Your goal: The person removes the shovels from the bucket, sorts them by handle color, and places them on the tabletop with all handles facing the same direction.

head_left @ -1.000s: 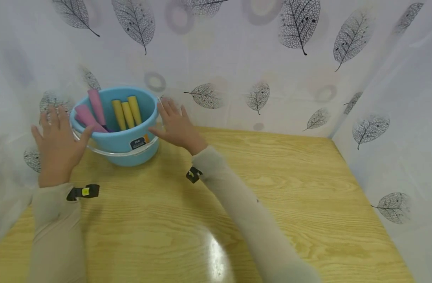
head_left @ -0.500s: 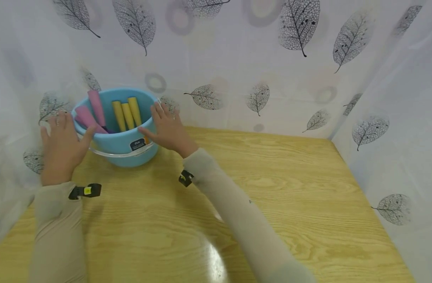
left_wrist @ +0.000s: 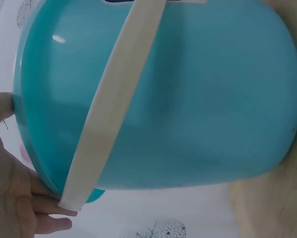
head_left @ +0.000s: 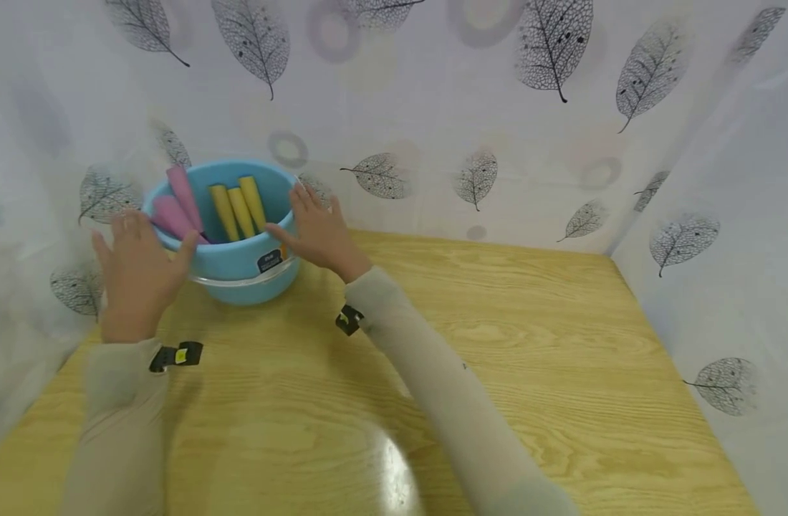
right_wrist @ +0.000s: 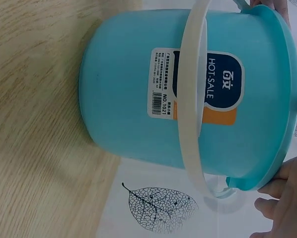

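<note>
A light blue bucket point(head_left: 229, 259) stands upright on the table, toward the far left in the head view. Its white handle point(left_wrist: 113, 99) hangs down across the front. My left hand point(head_left: 139, 279) holds the rim at the left, thumb near the front and fingers at the side. At the right side of the rim, my right hand point(head_left: 323, 236) grips with its thumb toward the front; its fingertips touch below the rim. Inside lean several tapered sticks, pink ones point(head_left: 184, 195) left and yellow ones point(head_left: 241, 208) beside them. Their lower ends are partly hidden.
Behind the bucket hangs a white curtain point(head_left: 394, 107) printed with leaves, which also borders the left and right. The wood-grain table point(head_left: 529, 322) stretches to the right and front. A printed label point(right_wrist: 223, 82) sits on the bucket's front.
Both hands have closed in on the bucket; the left has moved right onto the rim and its fingers have bent. The bucket appears slightly farther right, as the view has also shifted a little.
</note>
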The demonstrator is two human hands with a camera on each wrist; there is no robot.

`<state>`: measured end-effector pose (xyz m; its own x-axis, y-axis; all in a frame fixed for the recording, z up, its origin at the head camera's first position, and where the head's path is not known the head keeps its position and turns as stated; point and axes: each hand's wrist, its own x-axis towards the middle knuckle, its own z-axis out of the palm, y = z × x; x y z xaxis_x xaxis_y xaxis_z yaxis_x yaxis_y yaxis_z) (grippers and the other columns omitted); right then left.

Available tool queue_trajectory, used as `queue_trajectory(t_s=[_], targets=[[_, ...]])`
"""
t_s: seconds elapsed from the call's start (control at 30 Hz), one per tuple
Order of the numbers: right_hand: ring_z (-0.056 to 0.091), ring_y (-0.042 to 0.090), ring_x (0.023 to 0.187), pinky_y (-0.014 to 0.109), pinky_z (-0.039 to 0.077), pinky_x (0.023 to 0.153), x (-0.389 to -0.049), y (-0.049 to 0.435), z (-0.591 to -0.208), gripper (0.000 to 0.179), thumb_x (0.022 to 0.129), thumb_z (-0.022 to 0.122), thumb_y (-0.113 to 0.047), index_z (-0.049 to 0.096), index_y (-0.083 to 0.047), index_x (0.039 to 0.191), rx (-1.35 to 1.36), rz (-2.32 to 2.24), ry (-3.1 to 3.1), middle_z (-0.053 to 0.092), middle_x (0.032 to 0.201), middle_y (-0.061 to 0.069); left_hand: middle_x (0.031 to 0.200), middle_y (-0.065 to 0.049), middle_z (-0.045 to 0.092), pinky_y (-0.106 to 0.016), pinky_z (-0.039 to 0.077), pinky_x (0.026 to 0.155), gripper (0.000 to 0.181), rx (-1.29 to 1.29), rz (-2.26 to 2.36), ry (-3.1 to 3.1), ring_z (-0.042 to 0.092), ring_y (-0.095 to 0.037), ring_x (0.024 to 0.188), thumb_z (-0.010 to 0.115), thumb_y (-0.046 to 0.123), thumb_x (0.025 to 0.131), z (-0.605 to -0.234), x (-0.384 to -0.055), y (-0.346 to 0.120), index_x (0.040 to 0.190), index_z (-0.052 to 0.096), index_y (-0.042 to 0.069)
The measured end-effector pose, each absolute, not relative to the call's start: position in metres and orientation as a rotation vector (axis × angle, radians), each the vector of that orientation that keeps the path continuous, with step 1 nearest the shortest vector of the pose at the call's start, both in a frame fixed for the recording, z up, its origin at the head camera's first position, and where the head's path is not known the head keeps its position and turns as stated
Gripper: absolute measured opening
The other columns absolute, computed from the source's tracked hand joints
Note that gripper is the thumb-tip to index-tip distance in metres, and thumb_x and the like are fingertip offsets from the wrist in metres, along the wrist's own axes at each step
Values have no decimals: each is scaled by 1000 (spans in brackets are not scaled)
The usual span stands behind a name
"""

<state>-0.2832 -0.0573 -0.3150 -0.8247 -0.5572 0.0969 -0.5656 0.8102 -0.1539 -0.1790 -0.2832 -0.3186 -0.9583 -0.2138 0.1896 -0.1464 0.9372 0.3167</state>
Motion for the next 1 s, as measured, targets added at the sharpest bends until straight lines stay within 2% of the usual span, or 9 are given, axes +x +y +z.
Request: queue_trajectory(t_s=[0.23,0.47,0.53,0.6,0.7,0.77,0.83,0.9,1.0], targets=[[6,20,149,52,3,120,-287,-46,-314,80,93,28,-63,12,-12,152,931,349,-2944,7,160,3,146,-43,2,-69,-7,110,99,302,-438,-2862,-2,-53,139,19,65,92,-316,-175,-265,142,0,-19],[3,20,149,52,2,120,-289,-34,-310,77,94,30,-60,12,-13,152,946,372,-2950,7,160,2,146,-42,9,-69,-7,110,101,269,-418,-2899,2,-52,140,21,67,91,-311,-172,-258,143,3,-18],[4,21,149,53,3,120,-288,-32,-309,77,94,32,-59,13,-12,152,950,389,-2944,7,160,2,145,-41,15,-70,-4,109,100,227,-395,-2914,7,-52,139,21,67,91,-309,-171,-261,143,7,-18],[4,21,149,53,3,120,-288,-30,-309,77,94,31,-59,13,-12,152,951,389,-2946,7,160,2,141,-41,26,-71,3,108,95,169,-373,-2914,18,-53,134,22,65,92,-307,-170,-268,143,16,-16],[3,21,149,53,2,120,-287,-30,-308,78,94,31,-59,11,-11,152,952,405,-2954,6,160,3,138,-38,33,-72,7,106,86,87,-418,-2912,25,-54,130,25,60,95,-304,-168,-283,142,24,-11],[2,20,149,52,1,120,-287,-32,-308,78,95,29,-60,9,-11,153,940,409,-2967,5,160,4,142,-36,30,-70,6,109,81,64,-482,-2920,23,-53,132,25,58,96,-301,-169,-296,144,24,-7],[2,20,149,51,1,120,-286,-34,-308,79,95,28,-60,7,-10,153,913,426,-2971,6,160,4,146,-36,22,-69,3,110,79,52,-559,-2932,15,-53,136,25,55,97,-299,-174,-310,146,19,-7],[1,20,149,50,1,121,-286,-36,-309,79,95,26,-61,6,-10,153,872,419,-2975,5,160,4,149,-35,17,-68,5,111,77,45,-629,-2938,11,-53,137,25,52,98,-298,-183,-323,147,15,-6],[0,19,149,50,1,121,-285,-39,-311,82,93,25,-63,4,-9,153,809,418,-2984,5,160,4,149,-35,14,-69,11,108,74,16,-688,-2958,12,-54,136,27,49,99,-297,-201,-336,148,12,-5]])
